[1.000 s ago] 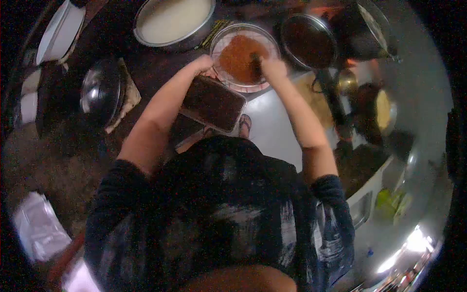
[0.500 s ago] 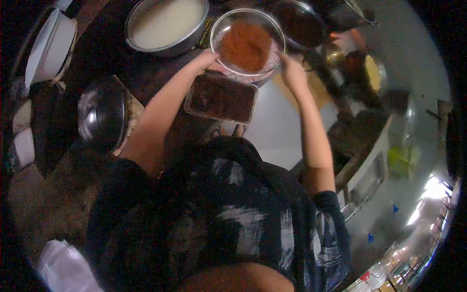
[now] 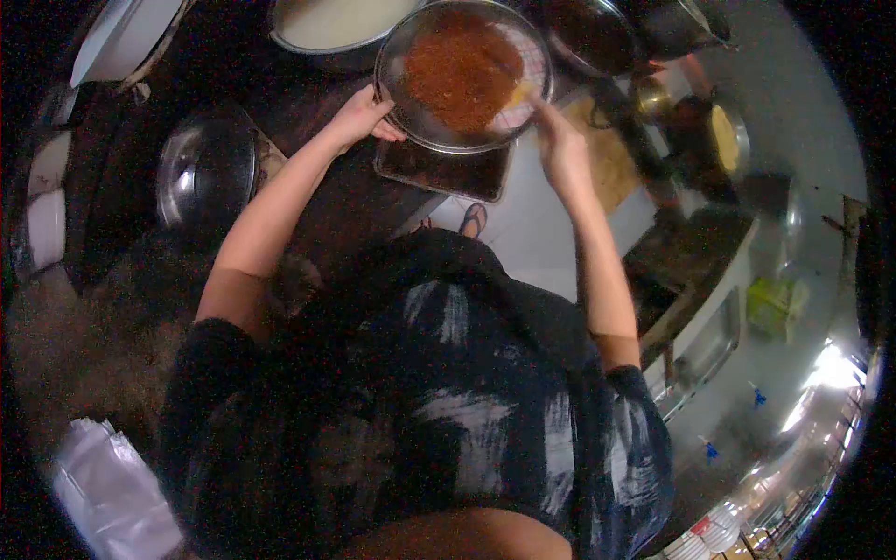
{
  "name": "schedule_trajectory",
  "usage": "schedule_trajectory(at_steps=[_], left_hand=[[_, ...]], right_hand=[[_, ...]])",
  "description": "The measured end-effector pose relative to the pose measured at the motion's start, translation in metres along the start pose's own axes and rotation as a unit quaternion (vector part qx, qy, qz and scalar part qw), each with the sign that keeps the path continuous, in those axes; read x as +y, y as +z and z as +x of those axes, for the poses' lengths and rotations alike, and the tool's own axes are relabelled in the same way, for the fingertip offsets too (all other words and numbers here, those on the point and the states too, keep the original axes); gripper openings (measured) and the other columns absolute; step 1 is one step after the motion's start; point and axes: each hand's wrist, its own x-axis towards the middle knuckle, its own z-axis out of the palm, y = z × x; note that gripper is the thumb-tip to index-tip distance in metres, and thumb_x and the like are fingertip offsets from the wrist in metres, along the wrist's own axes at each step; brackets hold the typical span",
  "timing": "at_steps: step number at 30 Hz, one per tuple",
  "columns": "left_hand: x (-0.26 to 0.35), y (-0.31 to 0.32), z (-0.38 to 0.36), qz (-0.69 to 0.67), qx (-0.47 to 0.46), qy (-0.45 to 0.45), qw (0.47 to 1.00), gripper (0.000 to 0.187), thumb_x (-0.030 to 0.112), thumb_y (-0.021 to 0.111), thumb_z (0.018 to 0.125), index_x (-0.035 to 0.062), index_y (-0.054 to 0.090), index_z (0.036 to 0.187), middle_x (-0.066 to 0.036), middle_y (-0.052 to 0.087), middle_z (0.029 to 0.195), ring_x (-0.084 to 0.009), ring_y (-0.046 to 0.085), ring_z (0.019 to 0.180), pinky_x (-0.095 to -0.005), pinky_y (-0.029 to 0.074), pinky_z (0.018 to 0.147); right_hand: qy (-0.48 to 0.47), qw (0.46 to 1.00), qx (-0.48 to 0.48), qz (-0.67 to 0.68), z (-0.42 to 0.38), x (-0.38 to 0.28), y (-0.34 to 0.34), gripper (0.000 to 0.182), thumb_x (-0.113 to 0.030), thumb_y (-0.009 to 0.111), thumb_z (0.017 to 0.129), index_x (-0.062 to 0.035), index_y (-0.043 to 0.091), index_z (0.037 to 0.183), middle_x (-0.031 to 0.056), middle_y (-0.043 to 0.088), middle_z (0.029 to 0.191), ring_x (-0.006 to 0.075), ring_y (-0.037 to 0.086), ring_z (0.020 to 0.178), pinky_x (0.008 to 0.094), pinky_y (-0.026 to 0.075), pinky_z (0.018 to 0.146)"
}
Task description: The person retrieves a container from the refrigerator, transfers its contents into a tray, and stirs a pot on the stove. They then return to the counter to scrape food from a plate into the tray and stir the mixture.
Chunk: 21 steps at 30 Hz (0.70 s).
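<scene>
A see-through round bowl or sieve (image 3: 397,119) with a thin rim holds a heap of reddish-brown powder (image 3: 457,75). Checked cloth (image 3: 530,61) shows through its right side. My left hand (image 3: 362,119) grips the lower-left rim, thumb on top and fingers beneath. At the right rim, my right hand (image 3: 564,149) is closed and somewhat blurred. A small yellow piece (image 3: 521,92) lies at its fingertips, and I cannot make out what it is. Below the bowl, partly covered by it, is a rectangular tray (image 3: 448,173) with dark brown contents.
A large pot (image 3: 331,47) of pale liquid stands at the back, left of the bowl. Another pot with dark contents (image 3: 593,37) is at the back right. A shiny metal bowl (image 3: 205,173) sits on the left. On the right are a counter edge (image 3: 719,257) and a sink (image 3: 709,341).
The bowl looks larger and has shifted up in view, covering more of the tray. My left hand has moved left along the rim. The yellow piece now shows by my right fingertips.
</scene>
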Motion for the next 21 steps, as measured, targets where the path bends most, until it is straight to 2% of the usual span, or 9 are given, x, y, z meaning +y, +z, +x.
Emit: schedule_trajectory(at_steps=[5,7,8,9,12,14,18,21], left_hand=[[-0.027,-0.011,-0.010,-0.003,0.023,-0.018,1.000,0.035,0.017,0.040,0.091,-0.0003,0.027,0.119,-0.021,0.056,0.097,-0.0282,0.064,0.068,-0.0306,0.055,0.056],[-0.037,-0.015,-0.012,-0.011,0.035,-0.025,0.999,0.035,0.016,0.039,0.091,0.0003,0.026,0.120,-0.021,0.054,0.101,-0.0286,0.064,0.068,-0.0308,0.055,0.056],[-0.042,-0.017,-0.012,-0.007,0.039,0.006,0.999,0.032,0.014,0.039,0.091,-0.0005,0.027,0.117,-0.021,0.055,0.097,-0.0275,0.064,0.068,-0.0300,0.055,0.057],[-0.047,-0.019,-0.012,-0.003,0.042,0.036,0.998,0.029,0.012,0.038,0.090,-0.0013,0.029,0.115,-0.022,0.055,0.094,-0.0264,0.064,0.067,-0.0292,0.054,0.057],[-0.053,-0.024,-0.012,-0.013,0.032,0.025,0.999,0.031,0.011,0.039,0.090,-0.0008,0.028,0.116,-0.021,0.054,0.096,-0.0258,0.064,0.067,-0.0290,0.054,0.056],[-0.053,-0.024,-0.013,-0.008,0.041,0.028,0.999,0.031,0.012,0.039,0.090,-0.0007,0.028,0.117,-0.020,0.054,0.096,-0.0256,0.064,0.066,-0.0289,0.054,0.056],[-0.047,-0.022,-0.016,0.011,0.050,0.006,0.999,0.033,0.012,0.038,0.091,-0.0010,0.028,0.119,-0.020,0.053,0.100,-0.0250,0.064,0.066,-0.0285,0.053,0.055],[-0.048,-0.021,-0.017,0.000,0.048,0.036,0.998,0.034,0.012,0.038,0.091,-0.0011,0.027,0.120,-0.020,0.051,0.104,-0.0246,0.064,0.066,-0.0281,0.053,0.055]], right_hand=[[-0.029,0.996,0.015,-0.089,-0.001,0.003,0.035,0.033,-0.006,0.046,0.081,-0.0093,0.052,0.114,0.0189,0.057,0.104,0.0333,0.056,0.094,0.0391,0.044,0.079],[0.008,0.989,-0.055,-0.134,-0.002,0.006,0.048,0.036,-0.006,0.044,0.081,-0.0124,0.050,0.116,0.0190,0.058,0.099,0.0343,0.056,0.090,0.0417,0.045,0.075],[-0.019,0.990,-0.041,-0.131,-0.006,0.008,0.055,0.039,-0.006,0.042,0.081,-0.0167,0.048,0.118,0.0188,0.058,0.093,0.0350,0.057,0.084,0.0438,0.045,0.070],[-0.021,0.990,-0.041,-0.130,-0.008,0.010,0.060,0.039,-0.006,0.042,0.081,-0.0167,0.048,0.118,0.0188,0.058,0.093,0.0350,0.057,0.084,0.0438,0.045,0.070],[-0.011,0.981,-0.087,-0.171,-0.014,0.008,0.068,0.043,-0.006,0.043,0.079,-0.0196,0.047,0.119,0.0179,0.057,0.096,0.0353,0.057,0.083,0.0435,0.045,0.068],[-0.095,0.979,-0.029,-0.180,-0.017,0.007,0.068,0.044,-0.006,0.038,0.081,-0.0221,0.041,0.122,0.0153,0.055,0.086,0.0339,0.059,0.068,0.0442,0.048,0.056],[-0.073,0.979,-0.003,-0.189,-0.016,-0.004,0.058,0.047,-0.004,0.038,0.079,-0.0224,0.040,0.122,0.0154,0.055,0.085,0.0334,0.060,0.067,0.0439,0.048,0.056],[-0.069,0.975,0.002,-0.212,-0.017,0.014,0.075,0.049,-0.003,0.039,0.078,-0.0215,0.041,0.123,0.0147,0.055,0.086,0.0324,0.060,0.069,0.0424,0.049,0.056]])
